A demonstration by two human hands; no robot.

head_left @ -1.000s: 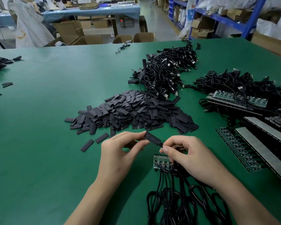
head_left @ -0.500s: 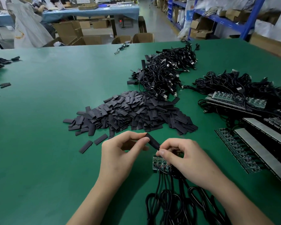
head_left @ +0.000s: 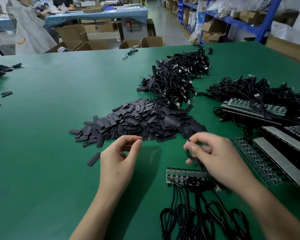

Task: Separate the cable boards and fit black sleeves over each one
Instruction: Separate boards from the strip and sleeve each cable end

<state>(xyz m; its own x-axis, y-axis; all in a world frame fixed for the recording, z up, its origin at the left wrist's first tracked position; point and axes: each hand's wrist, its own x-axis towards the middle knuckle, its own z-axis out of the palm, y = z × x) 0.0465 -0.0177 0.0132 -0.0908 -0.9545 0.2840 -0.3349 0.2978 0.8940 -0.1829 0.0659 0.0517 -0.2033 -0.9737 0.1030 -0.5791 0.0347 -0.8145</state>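
Observation:
A green strip of small cable boards (head_left: 184, 175) lies on the table in front of me, with looped black cables (head_left: 197, 220) running from it toward me. My right hand (head_left: 215, 158) hovers just above and behind the strip. It grips a black cable; motion blur hides the cable's end. My left hand (head_left: 119, 163) is to the left, fingers loosely curved, with nothing visible between thumb and forefinger. Its fingertips are near the front edge of the big pile of flat black sleeves (head_left: 142, 122). One loose sleeve (head_left: 93, 159) lies left of that hand.
A heap of black cables (head_left: 178, 78) lies behind the sleeve pile. To the right are more board panels (head_left: 256, 160) and tangled cables (head_left: 255, 90). The green table (head_left: 50, 153) has small cable bits at its far left edge. A person stands beyond the table, far left.
The hands held one sleeve together near the strip; now they have parted. The left hand has let go and moved left, and the right hand has pulled right with the cable.

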